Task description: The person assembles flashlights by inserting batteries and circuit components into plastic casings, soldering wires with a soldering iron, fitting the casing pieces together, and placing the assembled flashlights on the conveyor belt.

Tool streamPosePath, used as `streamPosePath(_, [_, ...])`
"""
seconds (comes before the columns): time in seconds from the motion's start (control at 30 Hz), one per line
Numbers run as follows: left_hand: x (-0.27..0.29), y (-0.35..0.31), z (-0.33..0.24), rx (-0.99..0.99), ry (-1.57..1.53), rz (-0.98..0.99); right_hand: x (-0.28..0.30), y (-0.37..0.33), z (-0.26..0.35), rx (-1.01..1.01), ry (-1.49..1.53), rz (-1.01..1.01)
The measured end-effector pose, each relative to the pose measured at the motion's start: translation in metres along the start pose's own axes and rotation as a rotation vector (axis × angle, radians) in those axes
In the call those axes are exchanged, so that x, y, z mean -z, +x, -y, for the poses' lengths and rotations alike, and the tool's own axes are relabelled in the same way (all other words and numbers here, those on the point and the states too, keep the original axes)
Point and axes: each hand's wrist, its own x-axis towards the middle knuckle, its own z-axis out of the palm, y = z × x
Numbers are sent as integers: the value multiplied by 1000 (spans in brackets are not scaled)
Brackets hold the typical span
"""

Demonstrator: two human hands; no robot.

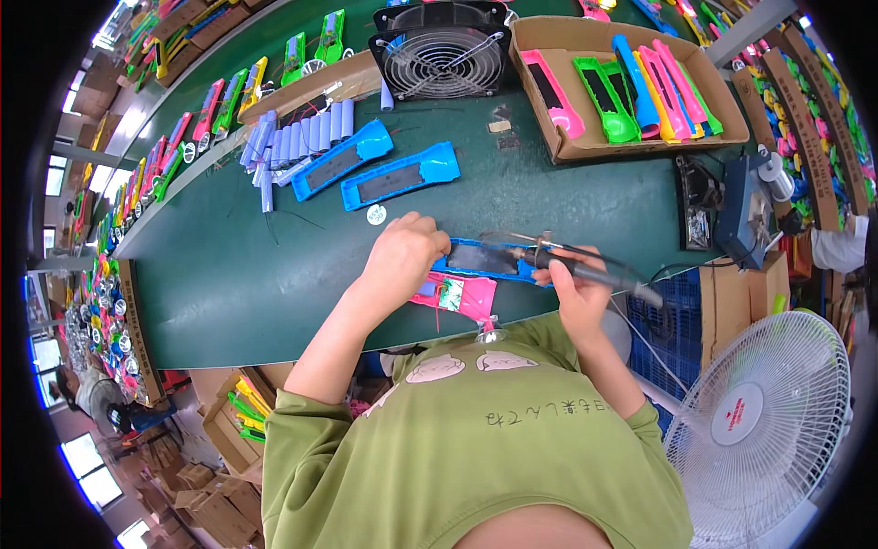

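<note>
My left hand (403,260) is closed at the left end of a blue plastic housing (492,272) with a dark flat panel in it. In my right hand (582,291) is a soldering iron (585,270), its tip over the housing's right end. Thin wire shows beside the tip. Just nearer to me, a pink housing (476,295) lies at the table edge, with a green circuit board (451,294) and a clear round part (490,331) at its end. Two more blue housings with dark panels, one (401,176) in front of the other (344,161), lie beyond my left hand.
Purple cylindrical cells (311,134) with wires are piled at the back left. A black box fan (441,62) stands behind, beside a cardboard tray (640,151) of coloured housings. A blue soldering station (743,210) sits at the right. A white fan (750,421) stands beside me.
</note>
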Motion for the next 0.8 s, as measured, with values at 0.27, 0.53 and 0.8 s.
streamPosePath(0.27, [0,4,0,60,34,118,-8,9,-12,-433,178,-29])
streamPosePath(0.53, [-7,3,-4,96,131,116,-15,11,-11,-481,144,12])
streamPosePath(0.8, [-8,6,-5,78,206,123,-15,10,-13,-476,118,34])
